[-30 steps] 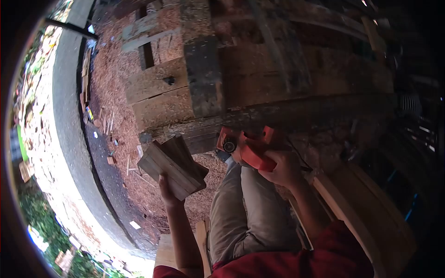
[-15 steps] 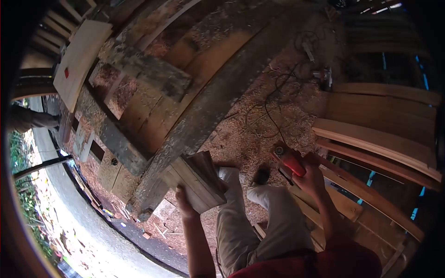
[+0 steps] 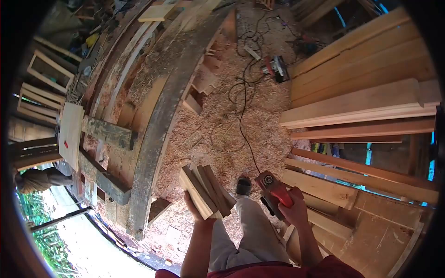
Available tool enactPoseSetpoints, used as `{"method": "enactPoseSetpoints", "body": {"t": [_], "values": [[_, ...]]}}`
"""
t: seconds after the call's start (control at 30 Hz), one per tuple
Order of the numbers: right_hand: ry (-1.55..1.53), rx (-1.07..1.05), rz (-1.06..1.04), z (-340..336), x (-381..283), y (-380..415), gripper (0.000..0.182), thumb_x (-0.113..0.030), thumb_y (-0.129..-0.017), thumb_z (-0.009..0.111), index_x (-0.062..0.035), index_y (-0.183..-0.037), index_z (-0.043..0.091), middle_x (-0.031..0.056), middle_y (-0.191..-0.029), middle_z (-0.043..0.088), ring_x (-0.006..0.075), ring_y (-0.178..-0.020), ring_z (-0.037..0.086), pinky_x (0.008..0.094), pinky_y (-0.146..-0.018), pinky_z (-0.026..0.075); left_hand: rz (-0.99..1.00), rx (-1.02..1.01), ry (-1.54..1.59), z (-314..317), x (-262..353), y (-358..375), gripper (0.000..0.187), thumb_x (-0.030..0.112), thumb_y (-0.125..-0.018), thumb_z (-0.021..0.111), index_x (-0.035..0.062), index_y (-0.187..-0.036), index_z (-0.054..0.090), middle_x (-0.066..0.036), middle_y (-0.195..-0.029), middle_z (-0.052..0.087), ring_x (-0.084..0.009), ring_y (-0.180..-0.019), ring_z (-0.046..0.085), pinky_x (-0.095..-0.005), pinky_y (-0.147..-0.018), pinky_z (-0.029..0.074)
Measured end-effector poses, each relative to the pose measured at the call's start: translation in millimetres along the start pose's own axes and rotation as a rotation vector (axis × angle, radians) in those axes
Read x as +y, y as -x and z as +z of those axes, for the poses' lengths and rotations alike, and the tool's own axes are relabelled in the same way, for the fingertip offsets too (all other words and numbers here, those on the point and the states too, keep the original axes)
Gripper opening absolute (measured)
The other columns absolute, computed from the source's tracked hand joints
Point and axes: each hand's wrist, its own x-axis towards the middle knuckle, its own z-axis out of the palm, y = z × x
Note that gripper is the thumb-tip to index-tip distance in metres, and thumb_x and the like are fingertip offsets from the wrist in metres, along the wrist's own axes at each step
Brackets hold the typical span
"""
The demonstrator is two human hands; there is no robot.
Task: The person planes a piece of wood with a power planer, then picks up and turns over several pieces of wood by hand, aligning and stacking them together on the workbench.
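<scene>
Wooden offcuts, a small stack of short boards [image 3: 205,191], sit fanned in the person's left hand [image 3: 198,209], whose grip is closed under the stack's lower end with the thumb along its near edge. The right hand [image 3: 293,209] is wrapped firmly round the handle of a red power planer [image 3: 274,194], which juts up and away from that grip, its black cord [image 3: 242,118] trailing off across the sawdust-covered floor [image 3: 222,134]. Compared with a second ago, the view has swung from the long dark timber beam [image 3: 160,125] toward a pile of pale planks [image 3: 366,106] beyond the right grip; the beam now lies off past the left grip. Both hands have kept the same loads throughout, and the person's shoe [image 3: 243,185] shows between the two grips, so the person appears to be walking through the workshop carrying boards and planer. Farther off on the floor lies another power tool [image 3: 276,68].
</scene>
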Motion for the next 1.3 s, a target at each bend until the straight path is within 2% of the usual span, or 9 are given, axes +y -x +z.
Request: {"method": "enactPoseSetpoints", "body": {"t": [0.2, 0.47, 0.57, 0.67, 0.8, 0.9, 0.97, 1.13, 1.3], "values": [[-0.118, 0.083, 0.095, -25.5, 47.5, 18.2, 0.037, -0.020, -0.083, 0.084, -0.0069, -0.117, 0.080, 0.0136, -0.102, 0.078, 0.0281, -0.095, 0.077, 0.0417, -0.087, 0.059, -0.145, 0.107, -0.236, 42.5, -55.0, 3.7, 0.092, 0.079, -0.101, 0.050, 0.0140, -0.165, 0.044, -0.012, -0.154, 0.059, -0.0319, -0.136, 0.062, -0.0517, -0.116, 0.051], [-0.217, 0.144, 0.244, -18.6, 78.0, 11.8, 0.034, -0.013, -0.084, 0.084, -0.0022, -0.115, 0.079, 0.0114, -0.092, 0.071, 0.0265, -0.078, 0.071, 0.0409, -0.081, 0.058, -0.224, 0.130, -0.288, -5.2, -56.1, -3.9, 0.089, 0.072, -0.100, 0.052, 0.0112, -0.164, 0.043, -0.012, -0.151, 0.060, -0.0294, -0.133, 0.063, -0.0476, -0.112, 0.053], [-0.105, 0.267, -0.062, -9.5, 91.5, 3.5, 0.029, -0.012, -0.085, 0.084, -0.0007, -0.111, 0.077, 0.0084, -0.091, 0.069, 0.0212, -0.069, 0.068, 0.0383, -0.068, 0.058, -0.196, 0.226, -0.365, -8.3, -46.9, -12.9, 0.087, 0.069, -0.101, 0.052, 0.0110, -0.165, 0.041, -0.014, -0.152, 0.059, -0.0322, -0.136, 0.062, -0.0508, -0.113, 0.052], [-0.260, 0.184, 0.195, 8.7, 102.9, -0.6, 0.027, -0.010, -0.086, 0.084, -0.0012, -0.109, 0.075, 0.0056, -0.093, 0.069, 0.0139, -0.066, 0.066, 0.0333, -0.056, 0.055, -0.130, 0.392, -0.512, -1.4, -33.0, -23.3, 0.086, 0.066, -0.102, 0.051, 0.0111, -0.166, 0.039, -0.017, -0.154, 0.058, -0.0364, -0.139, 0.060, -0.0542, -0.115, 0.050], [-0.201, 0.157, 0.096, 28.3, 92.8, -24.1, 0.027, -0.011, -0.088, 0.083, -0.0034, -0.113, 0.075, 0.0026, -0.085, 0.067, 0.0102, -0.060, 0.063, 0.0294, -0.049, 0.050, -0.044, 0.479, -0.645, -31.8, 9.1, -62.0, 0.081, 0.055, -0.104, 0.058, 0.0077, -0.166, 0.036, -0.019, -0.154, 0.055, -0.0388, -0.141, 0.058, -0.0524, -0.118, 0.049], [-0.148, 0.060, 0.104, 37.1, 37.7, -59.6, 0.029, -0.015, -0.088, 0.083, -0.0036, -0.114, 0.076, 0.0062, -0.084, 0.069, 0.0166, -0.068, 0.067, 0.0340, -0.060, 0.053, 0.123, 0.469, -0.783, -4.9, 46.3, -98.8, 0.062, 0.038, -0.106, 0.063, 0.0044, -0.155, 0.043, -0.018, -0.143, 0.059, -0.0301, -0.133, 0.060, -0.0447, -0.111, 0.052], [-0.173, -0.009, 0.199, 40.3, -35.6, -81.2, 0.034, -0.022, -0.086, 0.083, -0.0030, -0.114, 0.078, 0.0153, -0.095, 0.077, 0.0299, -0.088, 0.076, 0.0428, -0.083, 0.059, 0.178, 0.441, -0.935, -8.3, 76.3, -130.8, 0.055, 0.034, -0.106, 0.065, 0.0035, -0.148, 0.046, -0.016, -0.138, 0.060, -0.0254, -0.129, 0.061, -0.0421, -0.106, 0.053], [-0.109, -0.009, 0.097, 91.2, -124.4, -152.5, 0.032, -0.018, -0.088, 0.083, -0.0031, -0.115, 0.076, 0.0139, -0.091, 0.076, 0.0257, -0.079, 0.075, 0.0407, -0.075, 0.059, 0.330, 0.445, -1.038, -10.8, 133.8, -227.7, 0.050, 0.027, -0.103, 0.075, 0.0003, -0.137, 0.050, -0.014, -0.119, 0.068, -0.0199, -0.104, 0.066, -0.0364, -0.093, 0.056], [-0.308, -0.108, 0.107, 139.8, -252.8, -215.4, 0.030, -0.007, -0.093, 0.079, -0.0071, -0.120, 0.065, 0.0029, -0.076, 0.062, 0.0119, -0.058, 0.062, 0.0305, -0.051, 0.051, 0.452, 0.507, -1.022, -8.8, 191.6, -308.9, 0.052, 0.027, -0.100, 0.077, -0.0018, -0.136, 0.052, -0.015, -0.114, 0.071, -0.0203, -0.102, 0.068, -0.0364, -0.091, 0.056]]}}
